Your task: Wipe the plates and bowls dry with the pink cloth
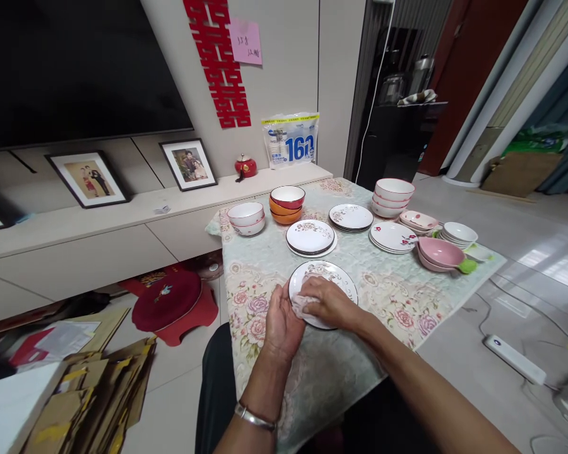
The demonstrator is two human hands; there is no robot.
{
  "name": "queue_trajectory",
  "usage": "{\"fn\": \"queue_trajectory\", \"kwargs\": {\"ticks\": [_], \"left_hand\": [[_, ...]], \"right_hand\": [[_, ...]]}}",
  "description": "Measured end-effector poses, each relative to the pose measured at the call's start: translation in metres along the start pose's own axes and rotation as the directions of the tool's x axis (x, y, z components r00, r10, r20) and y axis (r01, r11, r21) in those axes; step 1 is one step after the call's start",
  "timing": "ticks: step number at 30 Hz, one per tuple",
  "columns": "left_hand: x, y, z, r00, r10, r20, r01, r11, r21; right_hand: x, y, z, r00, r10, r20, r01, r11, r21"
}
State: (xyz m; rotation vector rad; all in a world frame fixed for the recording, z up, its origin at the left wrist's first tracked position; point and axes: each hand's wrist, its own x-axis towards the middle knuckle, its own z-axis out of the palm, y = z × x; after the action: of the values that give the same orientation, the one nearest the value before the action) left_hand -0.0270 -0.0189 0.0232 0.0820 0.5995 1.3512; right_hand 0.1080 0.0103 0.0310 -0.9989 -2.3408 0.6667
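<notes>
One floral plate (335, 273), over the near part of the tablecloth (250, 296), is held at its left rim by the left hand (284, 323) and could be dislodged by one-sided rubbing with the white wipe (301, 304) bunched in the right hand (331, 304).

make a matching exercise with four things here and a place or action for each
1. left hand
2. right hand
3. red jar
4. pink bowls

A. on the cabinet
B. pressing a crumpled white wipe on the nearest plate
C. on the table's right side
D. at the nearest plate's left edge

Pairs: 1-D, 2-B, 3-A, 4-C
</notes>
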Motion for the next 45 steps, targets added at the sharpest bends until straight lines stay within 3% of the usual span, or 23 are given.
{"fn": "queue_trajectory", "kwargs": {"ticks": [5,9,13,16,18,20,24,27,30,34,37,45], "left_hand": [[0.005,-0.006,-0.003,0.997,0.044,0.060,-0.049,0.995,0.091],[0.009,-0.009,-0.012,0.988,0.101,0.119,-0.122,0.975,0.185],[0.010,-0.008,-0.018,0.992,0.089,0.093,-0.104,0.980,0.171],[0.009,-0.007,-0.017,0.994,0.074,0.078,-0.085,0.984,0.157],[0.009,-0.007,-0.017,0.994,0.074,0.082,-0.086,0.982,0.168],[0.009,-0.007,-0.016,0.993,0.073,0.093,-0.089,0.979,0.183],[0.011,-0.007,-0.018,0.991,0.082,0.101,-0.100,0.978,0.185],[0.011,-0.006,-0.019,0.991,0.086,0.102,-0.105,0.977,0.188],[0.010,-0.007,-0.018,0.993,0.073,0.090,-0.089,0.978,0.190],[0.007,-0.010,-0.015,0.987,0.053,0.149,-0.088,0.968,0.233],[0.006,-0.010,-0.013,0.982,0.039,0.182,-0.088,0.959,0.268],[0.005,-0.008,-0.013,0.988,0.027,0.154,-0.071,0.955,0.289]], "right_hand": [[-0.032,-0.004,-0.030,0.983,-0.032,0.180,0.021,0.998,0.067],[-0.035,0.002,-0.047,0.972,0.054,0.230,-0.043,0.998,-0.053],[-0.026,0.021,-0.049,0.980,0.189,0.056,-0.172,0.958,-0.231],[-0.011,0.029,-0.043,0.945,0.313,-0.097,-0.325,0.859,-0.396],[0.001,0.027,-0.035,0.915,0.366,-0.171,-0.403,0.808,-0.429],[0.013,0.020,-0.025,0.903,0.375,-0.209,-0.428,0.814,-0.392],[0.023,0.004,-0.007,0.962,0.234,-0.140,-0.263,0.932,-0.249],[0.011,-0.002,-0.002,0.996,0.083,-0.044,-0.088,0.986,-0.139],[-0.011,-0.003,-0.010,0.998,-0.022,0.067,0.024,0.999,-0.034],[-0.029,-0.001,-0.024,0.985,-0.048,0.167,0.053,0.998,-0.024],[-0.023,0.001,-0.026,0.987,-0.043,0.153,0.060,0.992,-0.109],[0.022,0.017,-0.023,1.000,-0.005,-0.018,-0.001,0.955,-0.295]]}}
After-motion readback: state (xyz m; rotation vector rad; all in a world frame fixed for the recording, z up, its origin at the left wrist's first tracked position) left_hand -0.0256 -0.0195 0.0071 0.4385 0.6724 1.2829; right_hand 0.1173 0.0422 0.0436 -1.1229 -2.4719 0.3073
